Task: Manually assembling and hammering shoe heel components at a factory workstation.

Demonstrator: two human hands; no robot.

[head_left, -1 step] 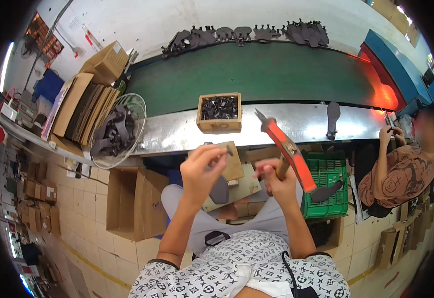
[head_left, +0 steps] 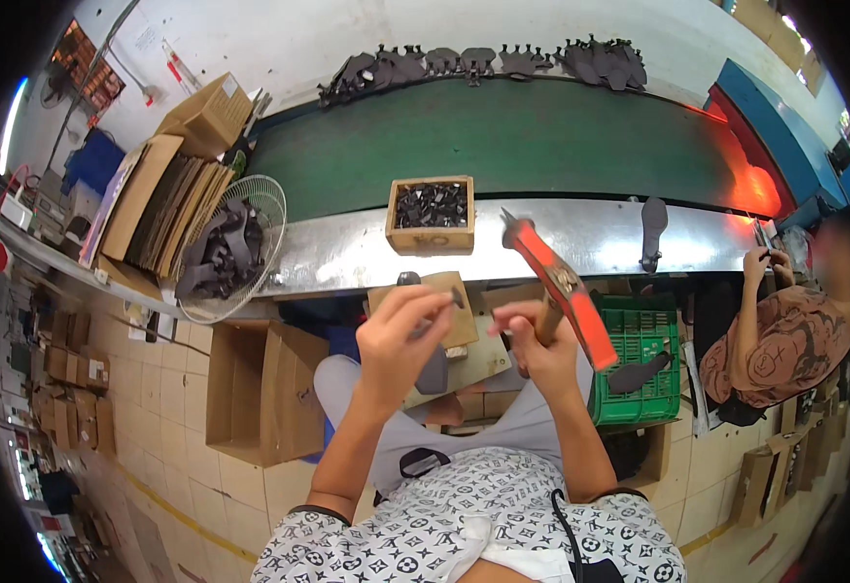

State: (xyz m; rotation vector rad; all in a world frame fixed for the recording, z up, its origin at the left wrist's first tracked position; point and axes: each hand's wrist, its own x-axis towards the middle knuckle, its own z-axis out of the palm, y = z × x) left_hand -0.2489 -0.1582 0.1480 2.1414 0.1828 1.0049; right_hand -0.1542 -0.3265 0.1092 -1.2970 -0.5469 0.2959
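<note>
My left hand (head_left: 400, 340) is raised over my lap, its thumb and fingers pinching a small dark piece (head_left: 457, 297). My right hand (head_left: 549, 355) grips the wooden handle of a hammer (head_left: 566, 282) with a long red head and a pointed metal tip. Below and between the hands stand a wooden block (head_left: 457, 335) and a pale board (head_left: 488, 360). A dark grey sole-shaped piece (head_left: 432, 377) lies partly hidden behind my left hand. On the metal ledge ahead, a wooden box (head_left: 431, 240) holds many small black pieces.
Behind the ledge (head_left: 332, 248) runs a green conveyor belt (head_left: 503, 136), with dark strapped soles (head_left: 600, 63) along its far side. At left are a wire basket (head_left: 274, 243) and a cardboard box (head_left: 294, 389); at right, a green crate (head_left: 639, 413) and a seated co-worker (head_left: 784, 340).
The small dark piece in my left hand has shifted slightly to the right. My right hand keeps hold of the hammer, which has barely moved.
</note>
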